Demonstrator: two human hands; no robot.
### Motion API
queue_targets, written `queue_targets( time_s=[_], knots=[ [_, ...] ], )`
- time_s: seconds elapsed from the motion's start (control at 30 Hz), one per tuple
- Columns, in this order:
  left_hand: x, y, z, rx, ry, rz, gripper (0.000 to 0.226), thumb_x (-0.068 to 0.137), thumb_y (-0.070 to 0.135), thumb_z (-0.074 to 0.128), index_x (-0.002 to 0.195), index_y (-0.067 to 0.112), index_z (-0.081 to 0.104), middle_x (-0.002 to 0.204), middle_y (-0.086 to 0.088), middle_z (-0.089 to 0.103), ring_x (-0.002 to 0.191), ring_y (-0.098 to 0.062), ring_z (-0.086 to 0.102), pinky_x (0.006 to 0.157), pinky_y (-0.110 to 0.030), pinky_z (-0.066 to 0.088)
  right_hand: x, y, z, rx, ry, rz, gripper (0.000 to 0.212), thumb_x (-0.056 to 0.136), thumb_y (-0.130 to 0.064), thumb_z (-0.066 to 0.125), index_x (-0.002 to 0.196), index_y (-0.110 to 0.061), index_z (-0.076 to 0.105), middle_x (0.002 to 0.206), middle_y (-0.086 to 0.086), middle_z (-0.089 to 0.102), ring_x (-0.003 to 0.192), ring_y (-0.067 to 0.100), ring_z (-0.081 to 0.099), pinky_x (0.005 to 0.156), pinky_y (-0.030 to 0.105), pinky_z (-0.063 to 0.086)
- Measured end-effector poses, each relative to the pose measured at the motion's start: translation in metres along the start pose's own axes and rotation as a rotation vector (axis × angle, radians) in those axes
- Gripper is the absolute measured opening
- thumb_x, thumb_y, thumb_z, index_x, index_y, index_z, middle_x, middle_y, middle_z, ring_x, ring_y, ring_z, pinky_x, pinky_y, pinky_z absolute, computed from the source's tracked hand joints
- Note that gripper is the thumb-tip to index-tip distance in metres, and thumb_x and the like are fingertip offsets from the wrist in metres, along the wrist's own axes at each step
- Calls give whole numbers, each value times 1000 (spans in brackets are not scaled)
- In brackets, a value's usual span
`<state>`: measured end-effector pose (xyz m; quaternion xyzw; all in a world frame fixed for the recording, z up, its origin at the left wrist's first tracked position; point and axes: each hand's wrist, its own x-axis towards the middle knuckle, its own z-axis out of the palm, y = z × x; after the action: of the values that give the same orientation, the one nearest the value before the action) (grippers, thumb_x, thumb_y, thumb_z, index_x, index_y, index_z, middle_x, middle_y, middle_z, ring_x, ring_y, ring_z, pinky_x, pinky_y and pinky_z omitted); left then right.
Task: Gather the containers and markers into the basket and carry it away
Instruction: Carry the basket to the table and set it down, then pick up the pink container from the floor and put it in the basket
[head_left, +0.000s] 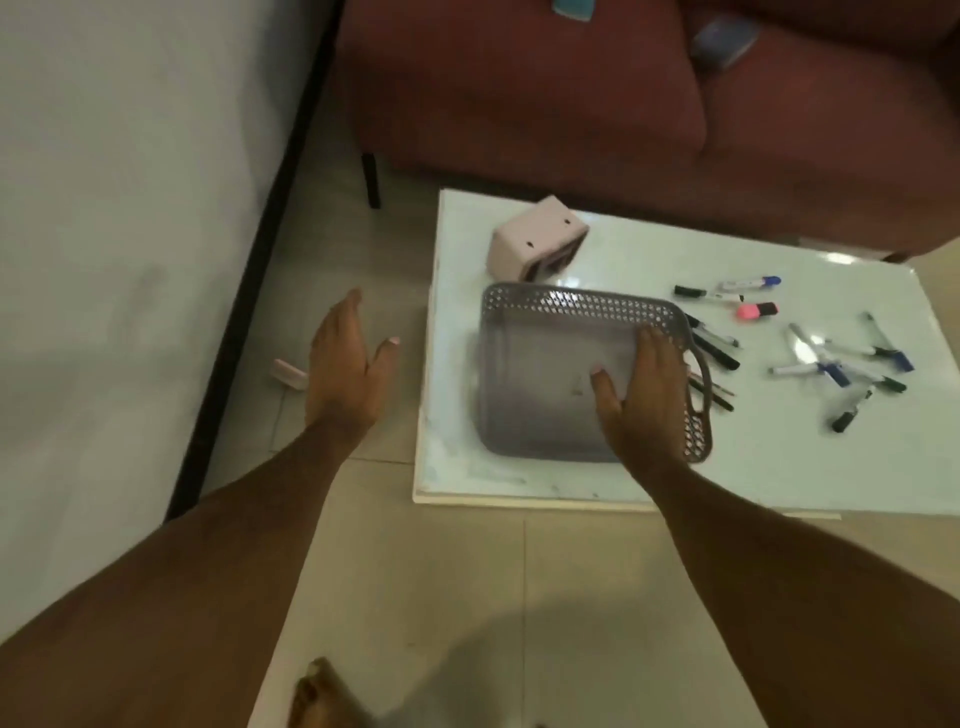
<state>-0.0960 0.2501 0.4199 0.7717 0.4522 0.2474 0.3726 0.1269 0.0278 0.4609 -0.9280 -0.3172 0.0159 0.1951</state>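
A grey perforated basket (535, 374) rests on the low white table (779, 467) with nothing inside it. My right hand (644, 389) lies on the basket's right rim beside its handle, thumb inside, fingers over the edge. My left hand (348, 364) hovers over the floor left of the table, fingers apart, holding nothing. A pink compartmented container (535, 241) lies tipped on its side just behind the basket. Several markers (836, 364) are scattered on the table to the right, with a pink highlighter (756, 310) among them. More markers (717, 353) lie against the basket's right side.
A dark red sofa (571, 93) stands behind the table. A white wall with a black skirting runs along the left. A small pink object (288, 374) lies on the tiled floor near my left hand. My foot (322, 696) shows at the bottom.
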Motion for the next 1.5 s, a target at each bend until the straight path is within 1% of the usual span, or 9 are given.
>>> queue_targets(
  time_s=[0.17,0.33,0.6,0.73,0.97,1.2,1.3,1.4,1.5],
  knots=[
    [47,-35,-94,173,5,40,69,95,24,64,153,8,32,154,-17,43,142,-33,40,120,-48,33,25,-126,37,-24,-93,-161,71,94,-45,55,152,-8,37,155,15,44,144,32,40,122,45,33],
    [73,-86,-138,316,-1,40,69,90,22,66,150,5,35,146,-18,48,133,-36,46,117,-52,37,33,-211,101,-30,-212,-276,75,98,-45,57,158,-10,29,165,12,31,154,31,26,127,47,24],
    [109,-192,-124,410,-71,-114,71,92,27,69,150,5,34,151,-16,46,139,-35,45,119,-52,37,44,-277,229,-2,-420,-352,79,99,-47,53,160,-9,21,168,11,24,157,30,18,129,43,16],
    [130,-246,-97,415,-112,-208,70,93,32,66,150,5,35,150,-16,47,138,-33,46,118,-44,37,61,-292,295,19,-504,-337,79,99,-46,53,160,-9,20,167,12,26,155,27,21,128,41,20],
    [153,-339,-27,424,-178,-317,64,98,34,62,150,5,38,150,-15,50,138,-32,49,116,-39,38,61,-286,419,124,-695,-181,75,101,-35,57,160,-7,22,167,12,27,155,26,23,125,35,21],
    [189,-433,44,250,-272,-453,60,105,33,53,155,11,31,159,-10,39,146,-27,39,115,-35,36,47,-268,546,227,-795,-27,66,100,-26,60,155,-4,33,157,13,41,147,26,35,119,32,29],
    [199,-465,71,193,-266,-597,47,107,34,47,146,8,44,140,-9,54,125,-24,55,95,-25,43,42,-269,589,316,-855,100,48,102,-23,57,145,-6,49,139,18,56,129,31,54,101,35,43],
    [204,-482,92,110,-228,-705,39,107,35,46,126,3,59,116,-9,65,101,-22,64,80,-31,49,39,-277,623,486,-831,275,37,98,-29,52,123,-7,68,117,24,67,94,30,66,74,33,47],
    [203,-481,99,45,-196,-768,35,105,28,49,124,2,62,117,-16,68,103,-30,68,89,-40,58,38,-281,634,606,-776,420,35,98,-26,55,118,-5,74,116,22,71,99,33,70,85,40,57]
  ],
)
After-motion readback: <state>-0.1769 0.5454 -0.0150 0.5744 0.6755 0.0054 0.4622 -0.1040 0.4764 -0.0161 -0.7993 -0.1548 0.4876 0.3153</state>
